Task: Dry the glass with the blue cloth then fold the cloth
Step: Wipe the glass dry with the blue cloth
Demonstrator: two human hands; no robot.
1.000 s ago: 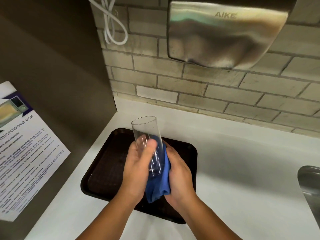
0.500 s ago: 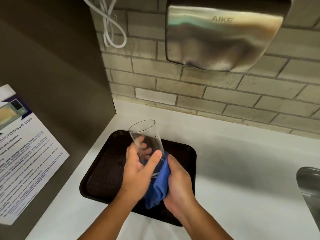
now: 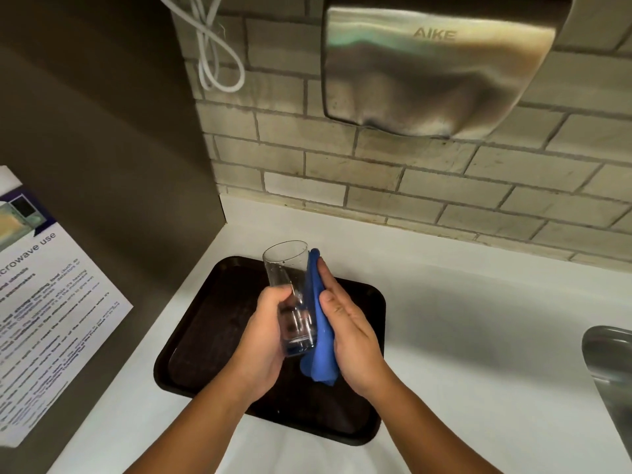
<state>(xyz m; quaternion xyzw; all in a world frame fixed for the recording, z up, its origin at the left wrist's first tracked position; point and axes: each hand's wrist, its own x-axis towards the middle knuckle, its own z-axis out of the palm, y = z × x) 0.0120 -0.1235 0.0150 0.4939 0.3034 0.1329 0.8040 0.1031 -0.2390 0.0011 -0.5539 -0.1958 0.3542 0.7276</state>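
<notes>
A tall clear glass [image 3: 287,268] is held upright and slightly tilted above a dark brown tray [image 3: 205,330]. My left hand [image 3: 265,336] grips the lower half of the glass from the left. My right hand [image 3: 352,333] presses the blue cloth [image 3: 319,336] flat against the right side of the glass, fingers stretched up toward the rim. The cloth runs from near the rim down past the base, its lower end hanging bunched below my palm. A few water drops show on the glass wall.
The tray lies on a white counter [image 3: 461,336] in a corner. A brown side wall with a microwave notice [image 3: 44,302] is at left. A steel hand dryer [image 3: 437,66] hangs on the brick wall, a white cable [image 3: 219,56] beside it. A steel sink edge [image 3: 612,364] is at right.
My right hand has slid the cloth up the side of the glass, from around its base to near the rim. My left hand has shifted its grip on the glass's lower half.
</notes>
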